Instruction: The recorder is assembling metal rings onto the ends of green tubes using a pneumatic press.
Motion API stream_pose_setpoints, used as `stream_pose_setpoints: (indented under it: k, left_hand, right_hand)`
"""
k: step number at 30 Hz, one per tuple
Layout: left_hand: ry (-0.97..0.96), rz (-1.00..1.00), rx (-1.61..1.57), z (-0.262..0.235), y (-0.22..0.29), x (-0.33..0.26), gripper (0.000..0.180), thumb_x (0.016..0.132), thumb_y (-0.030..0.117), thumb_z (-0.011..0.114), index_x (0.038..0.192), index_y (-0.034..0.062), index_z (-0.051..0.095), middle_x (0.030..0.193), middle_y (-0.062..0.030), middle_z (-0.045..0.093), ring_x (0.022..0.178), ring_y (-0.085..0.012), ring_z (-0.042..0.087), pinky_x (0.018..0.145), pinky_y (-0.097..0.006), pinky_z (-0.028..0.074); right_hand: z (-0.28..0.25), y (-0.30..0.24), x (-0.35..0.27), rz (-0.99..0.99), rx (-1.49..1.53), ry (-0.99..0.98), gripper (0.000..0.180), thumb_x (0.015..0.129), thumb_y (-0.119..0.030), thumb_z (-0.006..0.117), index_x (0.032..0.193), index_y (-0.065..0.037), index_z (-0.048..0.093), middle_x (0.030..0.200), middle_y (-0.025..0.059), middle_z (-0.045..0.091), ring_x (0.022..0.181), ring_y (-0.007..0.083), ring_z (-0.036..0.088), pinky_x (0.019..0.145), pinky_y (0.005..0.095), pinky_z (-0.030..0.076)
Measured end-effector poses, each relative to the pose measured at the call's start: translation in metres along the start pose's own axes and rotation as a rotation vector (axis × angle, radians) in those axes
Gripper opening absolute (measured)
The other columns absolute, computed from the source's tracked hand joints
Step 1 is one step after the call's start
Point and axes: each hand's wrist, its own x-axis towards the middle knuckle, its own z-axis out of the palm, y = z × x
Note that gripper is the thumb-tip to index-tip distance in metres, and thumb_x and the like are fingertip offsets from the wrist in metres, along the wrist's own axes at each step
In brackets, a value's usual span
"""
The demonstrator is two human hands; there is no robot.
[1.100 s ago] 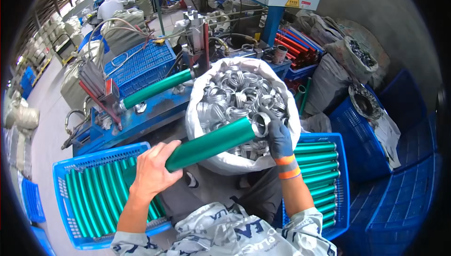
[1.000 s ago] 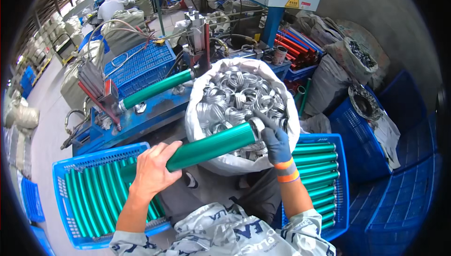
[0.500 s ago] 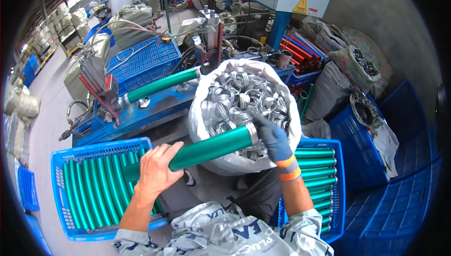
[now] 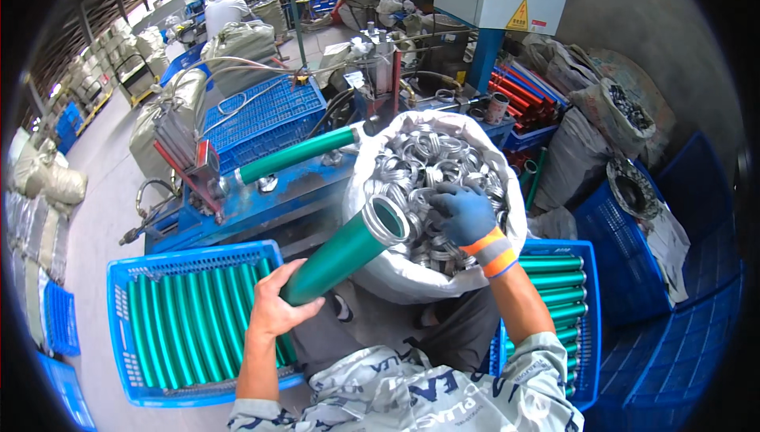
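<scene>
Grasping a green tube [image 4: 336,258] near its lower end, the left hand [image 4: 277,305] has its bare fingers wrapped around the wall. The tube is held tilted, its upper end before the near-left edge of a white sack [image 4: 404,285]. Surface: smooth, glossy, metallic green; silver collar [image 4: 373,224] around the open mouth. The gloved right hand [image 4: 467,216] is over silver rings [image 4: 427,147], fingers partly curled; whether they grip one cannot be determined.

The blue bench [image 4: 247,212] bears two metal fixtures [image 4: 207,164] with a green tube [image 4: 299,155] between them. On the grey floor [image 4: 103,214], apparently, stands a blue crate [image 4: 119,337] of tubes [image 4: 198,325].
</scene>
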Motion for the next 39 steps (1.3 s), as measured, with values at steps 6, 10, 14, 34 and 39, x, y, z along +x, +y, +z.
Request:
stream_pose_setpoints:
  k: [6,10,14,34,39]
  left_hand:
    - [-0.043,-0.083,-0.192,0.002,0.008,0.0,0.073,0.08,0.018,0.103,0.144,0.0,0.073,0.122,-0.011,0.083,0.111,-0.0228,0.081,0.104,-0.039,0.064]
    - [0.106,-0.136,-0.636,0.028,0.035,-0.002,0.061,0.085,0.015,0.099,0.136,0.0011,0.068,0.118,-0.0084,0.076,0.107,-0.0222,0.076,0.097,-0.041,0.063]
    - [0.034,-0.068,-0.893,0.065,0.05,0.008,0.052,0.087,0.017,0.094,0.13,0.0017,0.069,0.121,-0.014,0.075,0.111,-0.0258,0.075,0.1,-0.045,0.06]
    - [0.439,-0.013,-1.195,0.007,-0.011,0.036,0.051,0.112,0.043,0.068,0.143,0.0029,0.069,0.113,-0.0167,0.074,0.1,-0.0298,0.077,0.096,-0.049,0.066]
    - [0.516,-0.172,-1.198,0.005,-0.024,0.028,0.048,0.108,0.042,0.069,0.136,0.0031,0.073,0.109,-0.0158,0.075,0.094,-0.0295,0.079,0.092,-0.048,0.067]
  right_hand:
    - [-0.015,0.002,-0.016,0.077,0.076,0.016,0.035,0.089,-0.038,0.094,0.117,-0.018,0.088,0.151,0.0216,0.077,0.131,0.0419,0.076,0.125,0.0608,0.05]
    - [-0.026,-0.071,-0.038,-0.031,0.373,0.356,0.067,0.087,-0.029,0.103,0.145,-0.006,0.077,0.153,0.0226,0.074,0.138,0.0434,0.072,0.12,0.0529,0.054]
    - [0.015,-0.158,-0.101,0.106,1.149,-0.219,0.113,0.083,-0.028,0.109,0.175,0.001,0.051,0.17,0.0213,0.063,0.156,0.0238,0.058,0.129,0.0411,0.046]
    - [0.111,-0.167,-0.209,0.145,0.549,-0.101,0.084,0.08,-0.035,0.097,0.151,0.001,0.071,0.106,0.0198,0.082,0.089,0.0403,0.081,0.081,0.0495,0.066]
    - [0.116,-0.171,-0.214,0.155,0.63,-0.149,0.079,0.082,-0.032,0.098,0.149,0.001,0.073,0.111,0.0217,0.084,0.093,0.0405,0.084,0.085,0.0475,0.069]
